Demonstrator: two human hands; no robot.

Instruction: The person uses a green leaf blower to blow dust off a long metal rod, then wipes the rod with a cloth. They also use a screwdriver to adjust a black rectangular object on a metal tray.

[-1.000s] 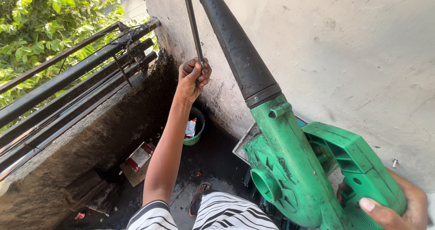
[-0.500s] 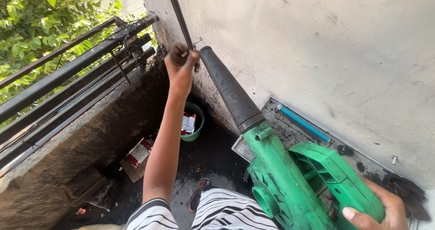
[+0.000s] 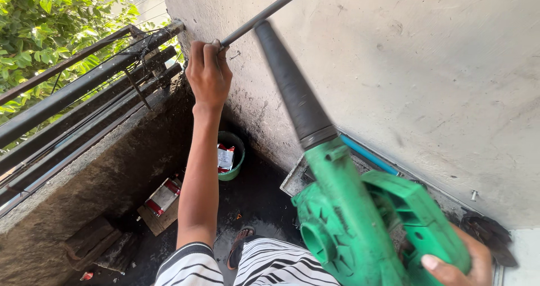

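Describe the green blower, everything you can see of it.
The blower is a handheld tool with a bright green, plastic-looking body, a round fan housing with ribbed vents and a loop handle. A long black nozzle, tapering and blurred, points up along the grey wall. The right hand grips its handle at the lower right; nothing else touches it.

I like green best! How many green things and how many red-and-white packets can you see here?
Green things: 2, the blower in the right hand and the small bucket
Red-and-white packets: 2, one in the bucket, one on the floor
Total: 4
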